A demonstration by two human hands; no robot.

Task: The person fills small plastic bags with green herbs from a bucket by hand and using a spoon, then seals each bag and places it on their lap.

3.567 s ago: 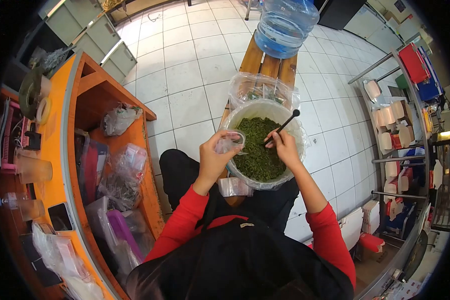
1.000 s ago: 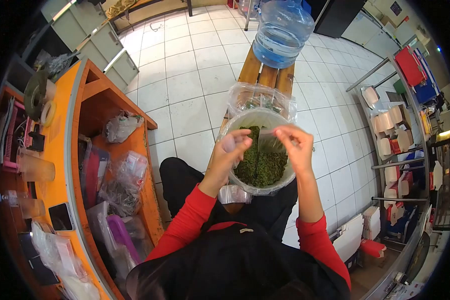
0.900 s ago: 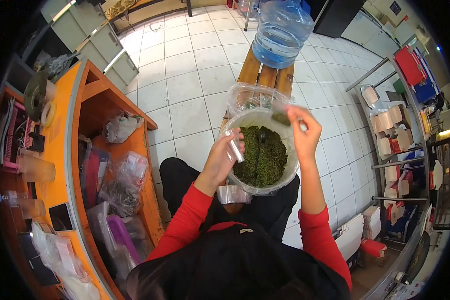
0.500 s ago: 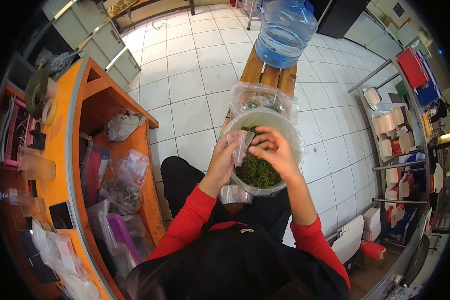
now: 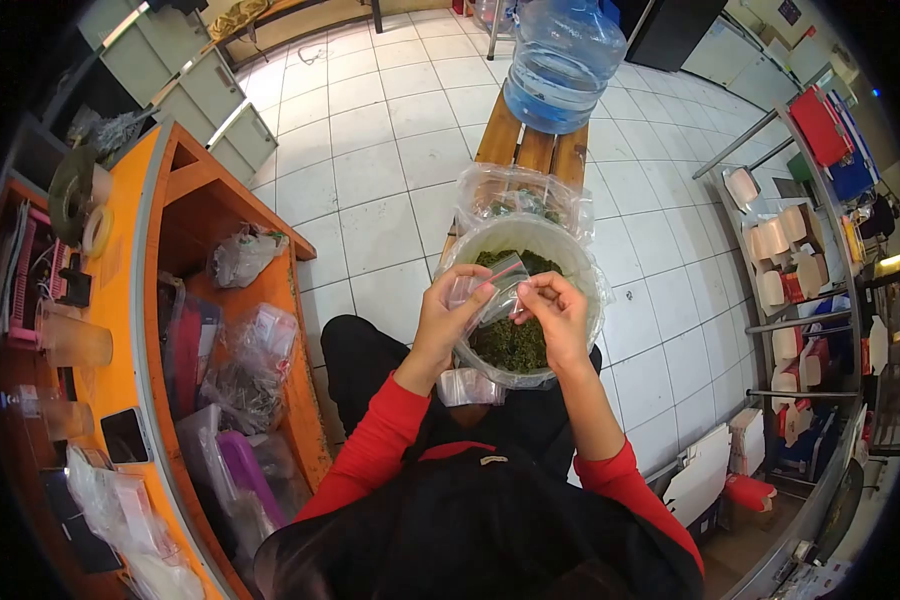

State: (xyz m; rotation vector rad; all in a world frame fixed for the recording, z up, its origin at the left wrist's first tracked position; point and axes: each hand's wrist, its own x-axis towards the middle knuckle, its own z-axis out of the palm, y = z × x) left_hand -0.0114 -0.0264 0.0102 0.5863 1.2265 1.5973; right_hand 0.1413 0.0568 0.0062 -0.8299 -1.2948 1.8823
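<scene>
Over a round tub [image 5: 580, 345] lined with clear plastic, both hands hold a small clear zip bag [image 5: 500, 290] with a red strip along its edge. My left hand [image 5: 452, 308] grips the bag's left side, along with what look like more clear bags. Fingers of my right hand [image 5: 555, 308] pinch its right side. Dark green leafy matter [image 5: 515, 345] fills the tub's bottom below the hands. A stack of small clear bags [image 5: 468, 387] lies at the tub's near edge, by the lap. Beyond the tub is a clear plastic bag [image 5: 525, 195] with green contents.
A wooden bench [image 5: 537, 150] bears a large blue water bottle [image 5: 560, 70]. On the left stands an orange counter [image 5: 135, 290] with a phone [image 5: 126, 434], cups and plastic bags. At right, a metal rack [image 5: 800, 328] holds food boxes.
My right hand has come down and left and taken hold of the zip bag's right side. The bag has turned, and its red strip now slants up to the right.
</scene>
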